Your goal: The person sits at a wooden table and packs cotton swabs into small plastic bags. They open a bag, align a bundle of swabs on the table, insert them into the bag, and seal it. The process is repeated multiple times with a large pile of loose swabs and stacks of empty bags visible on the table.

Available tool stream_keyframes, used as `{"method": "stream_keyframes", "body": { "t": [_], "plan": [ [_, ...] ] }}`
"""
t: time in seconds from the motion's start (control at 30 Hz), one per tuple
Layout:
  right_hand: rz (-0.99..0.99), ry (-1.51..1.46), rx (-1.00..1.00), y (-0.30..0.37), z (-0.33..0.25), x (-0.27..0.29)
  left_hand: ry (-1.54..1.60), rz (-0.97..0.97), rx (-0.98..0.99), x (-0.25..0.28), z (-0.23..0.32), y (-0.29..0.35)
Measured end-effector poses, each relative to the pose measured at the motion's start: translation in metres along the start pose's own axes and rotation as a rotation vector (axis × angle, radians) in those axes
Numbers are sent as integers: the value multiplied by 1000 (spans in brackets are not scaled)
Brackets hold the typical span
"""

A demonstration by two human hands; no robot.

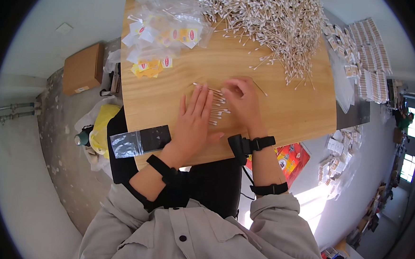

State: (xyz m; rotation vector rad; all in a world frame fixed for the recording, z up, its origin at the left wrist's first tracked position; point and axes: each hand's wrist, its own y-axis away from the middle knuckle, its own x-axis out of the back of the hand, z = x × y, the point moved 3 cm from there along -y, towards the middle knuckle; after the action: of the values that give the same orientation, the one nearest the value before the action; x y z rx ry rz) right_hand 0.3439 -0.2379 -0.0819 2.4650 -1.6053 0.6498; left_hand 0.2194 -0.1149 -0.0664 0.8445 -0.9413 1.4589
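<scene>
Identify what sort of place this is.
Probably a small packing workshop: a big heap of cotton swabs and clear plastic bags share the wooden table, and many small bundles are stacked beyond its right side.

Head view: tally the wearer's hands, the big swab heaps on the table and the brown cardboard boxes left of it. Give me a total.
Hands (left hand, right hand): 2
Big swab heap: 1
Brown cardboard box: 1
Total: 4

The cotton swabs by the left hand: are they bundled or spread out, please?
Spread out: the cotton swabs lie roughly side by side on the table, their white tips showing separately beside the left hand.
</scene>
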Motion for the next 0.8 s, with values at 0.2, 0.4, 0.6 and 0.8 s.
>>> {"method": "stream_keyframes", "body": {
  "t": [0.2,0.4,0.6,0.8],
  "plan": [
    [530,658,58,13,14,41,-91,-95,-66,1,-19,-15],
    [295,337,-94,7,44,51,-153,-134,-55,-6,-7,14],
    [-175,85,77,-2,2,-11,-102,-32,37,-14,1,28],
    [423,302,-131,-9,25,27,-115,15,62,-10,-4,15]
  ]
}}
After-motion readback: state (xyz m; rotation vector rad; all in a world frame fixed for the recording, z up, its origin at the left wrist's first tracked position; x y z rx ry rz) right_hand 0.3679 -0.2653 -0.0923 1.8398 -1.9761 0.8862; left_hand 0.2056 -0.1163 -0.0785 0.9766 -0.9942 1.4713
